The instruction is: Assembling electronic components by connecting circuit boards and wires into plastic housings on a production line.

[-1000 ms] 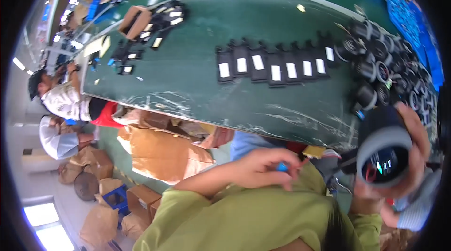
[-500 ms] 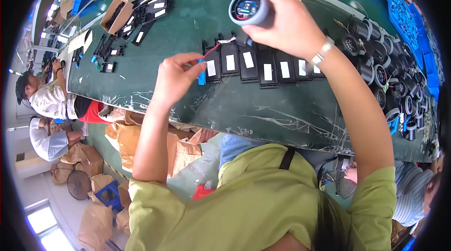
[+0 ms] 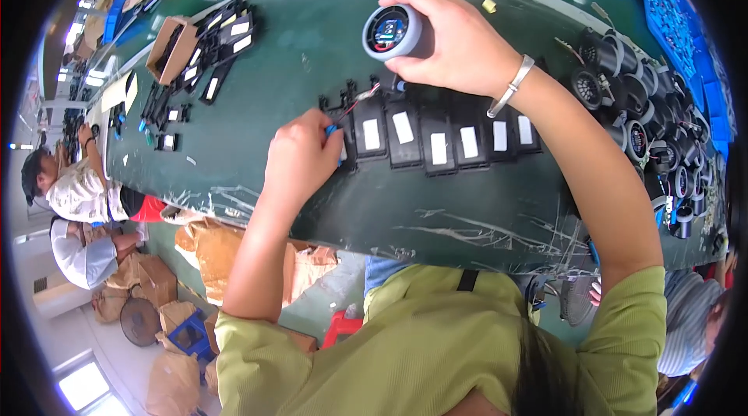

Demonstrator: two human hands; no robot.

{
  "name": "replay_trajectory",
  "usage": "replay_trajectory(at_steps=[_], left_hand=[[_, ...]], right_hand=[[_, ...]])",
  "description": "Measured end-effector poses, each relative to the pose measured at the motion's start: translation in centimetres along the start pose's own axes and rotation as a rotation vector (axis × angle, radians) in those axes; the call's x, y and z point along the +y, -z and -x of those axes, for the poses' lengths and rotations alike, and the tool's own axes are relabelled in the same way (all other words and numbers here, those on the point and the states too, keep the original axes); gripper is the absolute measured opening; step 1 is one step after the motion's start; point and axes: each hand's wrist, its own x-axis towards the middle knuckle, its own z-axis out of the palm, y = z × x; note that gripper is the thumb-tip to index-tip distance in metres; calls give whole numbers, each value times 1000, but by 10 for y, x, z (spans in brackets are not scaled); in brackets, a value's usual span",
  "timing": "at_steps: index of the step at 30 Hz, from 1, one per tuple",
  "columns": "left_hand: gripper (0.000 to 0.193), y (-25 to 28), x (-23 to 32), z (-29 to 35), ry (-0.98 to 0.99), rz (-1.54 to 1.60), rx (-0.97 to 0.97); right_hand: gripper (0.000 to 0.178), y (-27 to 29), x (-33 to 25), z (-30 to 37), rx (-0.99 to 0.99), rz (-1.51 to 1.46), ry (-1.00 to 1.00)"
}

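Note:
My right hand [image 3: 460, 46] is wrapped round a grey cylindrical housing [image 3: 415, 33], its round opening tilted up toward me. Inside the opening sits a blue circuit board [image 3: 389, 29] with a red wire beside it. My left hand [image 3: 302, 149] is closed on a small blue piece [image 3: 330, 131], mostly hidden by the fingers. A thin red wire [image 3: 348, 110] runs from near those fingers to a pale connector end by the black parts. Under and between the hands lies a row of flat black plastic covers [image 3: 403, 153] with white labels; my left fingers are at its left end.
Black cylindrical housings [image 3: 623, 96] are heaped on the right, beside blue bins [image 3: 713, 96]. At the far left, a small cardboard box [image 3: 172, 50] stands among more black parts [image 3: 226, 46]. A yellow scrap [image 3: 489, 5] lies beyond my right hand. Another person [image 3: 82, 182] sits at the left.
The whole view has shifted a little. My right hand, still holding the housing, is slightly left of before. My left fingers now cover more of the blue piece, beside the leftmost black cover.

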Motion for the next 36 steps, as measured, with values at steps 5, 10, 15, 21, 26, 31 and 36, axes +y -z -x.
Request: replay_trajectory(at_steps=[5,10,15,21,26,31,36], left_hand=[[13,18,21,-10,-82,30,214],[14,30,90,-128,-281,-323,187],[19,-15,120,-271,-321,-773,-10],[28,-47,108,-327,-445,-612,102],[30,-24,102,-204,-670,11,18],[27,-21,120,-137,-665,211,-213],[26,-23,132,-85,-447,759,-269]], right_hand=[[47,32,7,-25,-4,-257,-78],[56,100,99,-64,187,-81,-349],[81,110,197,-67,213,275,-666],[52,146,178,-63,13,457,-436],[48,176,45,31,-674,362,-459],[55,151,39,105,-688,778,-256],[55,186,-3,95,4,102,-139]])
